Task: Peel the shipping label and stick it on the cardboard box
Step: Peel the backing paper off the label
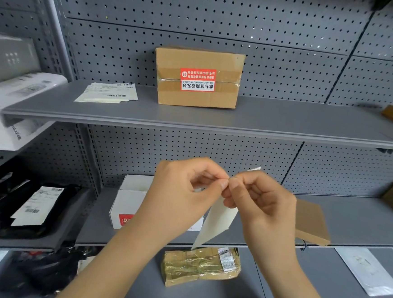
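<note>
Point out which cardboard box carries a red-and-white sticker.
The box on the upper shelf, directly above both hands. The taped parcel and the flat carton lower down show no red sticker.

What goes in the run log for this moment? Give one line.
phase: peeling | left hand + right hand: pinching shipping label corner | cardboard box: upper shelf, unlabelled

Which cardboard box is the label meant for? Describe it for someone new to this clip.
On the upper grey shelf, against the pegboard, one sealed cardboard box stands near the middle. Unlike the loose label sheets to its left, it carries a red-and-white sticker over its tape.
</note>
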Demonstrator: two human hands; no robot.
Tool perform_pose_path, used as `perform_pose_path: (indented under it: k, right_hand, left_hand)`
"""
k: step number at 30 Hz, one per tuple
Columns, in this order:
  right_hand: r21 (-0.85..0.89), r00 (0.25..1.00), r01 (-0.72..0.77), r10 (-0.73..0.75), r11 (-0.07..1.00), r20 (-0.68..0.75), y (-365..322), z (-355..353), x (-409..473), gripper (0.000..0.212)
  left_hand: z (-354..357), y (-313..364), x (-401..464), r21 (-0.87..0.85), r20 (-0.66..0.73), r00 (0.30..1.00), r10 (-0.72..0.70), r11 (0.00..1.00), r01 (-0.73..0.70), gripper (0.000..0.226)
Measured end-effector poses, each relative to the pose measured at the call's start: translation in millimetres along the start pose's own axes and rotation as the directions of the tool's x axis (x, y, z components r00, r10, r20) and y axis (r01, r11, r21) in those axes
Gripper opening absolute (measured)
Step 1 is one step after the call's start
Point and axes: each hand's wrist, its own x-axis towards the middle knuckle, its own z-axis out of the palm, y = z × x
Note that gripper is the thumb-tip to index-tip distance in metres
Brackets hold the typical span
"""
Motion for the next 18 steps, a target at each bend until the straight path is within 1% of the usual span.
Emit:
perform_pose_path:
  k: [4,8,13,18]
  right_hand:
    - [-0.021,1.000,-0.007,0.007,1.000,0.003,2,2,0,0.014]
    - [0.060,0.999,-0.048,0.049,0.997,-0.003,3,3,2,0.014]
    - [0.163,0.994,-0.101,0.106,0.981,-0.024,6,2,5,0.013]
    - [0.216,0.985,-0.162,0.172,0.963,-0.029,9,3,6,0.021]
  left_hand:
    - [4,1,1,-0.021,-0.044,0.999,-0.021,1.000,0.020,0.014]
    - [9,-1,2,-0.050,-0.113,0.990,-0.090,0.995,0.085,0.011]
    - [12,-9,5,-0.245,-0.157,0.949,-0.273,0.942,0.230,0.008]
    - [14,-15,6,-0.451,-0.140,0.906,-0.399,0.840,0.300,0.013]
